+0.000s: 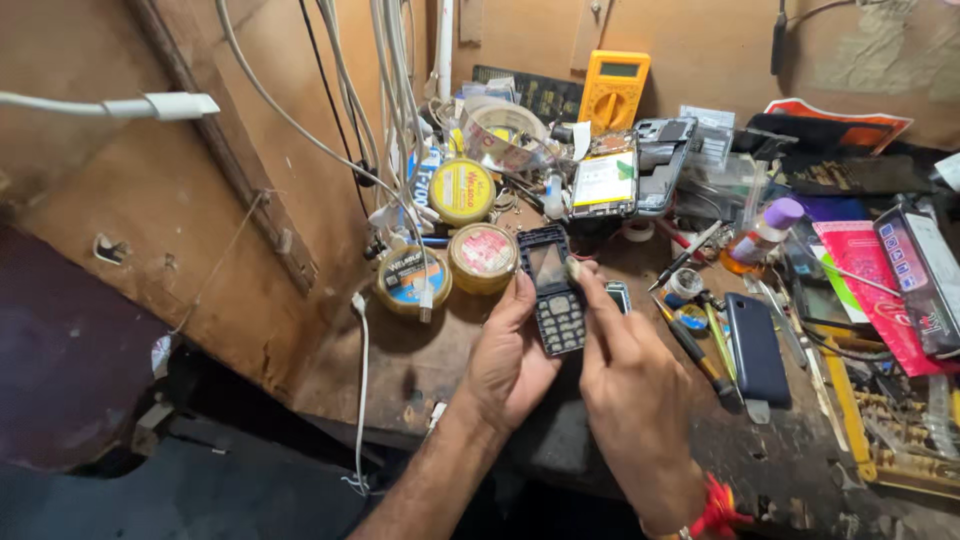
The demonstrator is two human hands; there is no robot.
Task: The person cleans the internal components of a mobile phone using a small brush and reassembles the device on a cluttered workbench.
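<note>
left hand (510, 360): grasping keypad phone (553, 292) from below, upright over the bench's (420, 370) front edge | right hand (630, 385): fingers pinching phone's right side by the screen | near: two tins (450, 268) toward back-left, dark phone (757, 350) flat at right, yellow multimeter (614, 90) against back wall

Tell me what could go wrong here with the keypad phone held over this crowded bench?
1. The keypad phone rests in the left hand with only right hand fingertips at its screen edge; it could slip onto the screwdrivers.
2. The round tins and hanging white cable sit close, so an elbow move might snag them.
</note>
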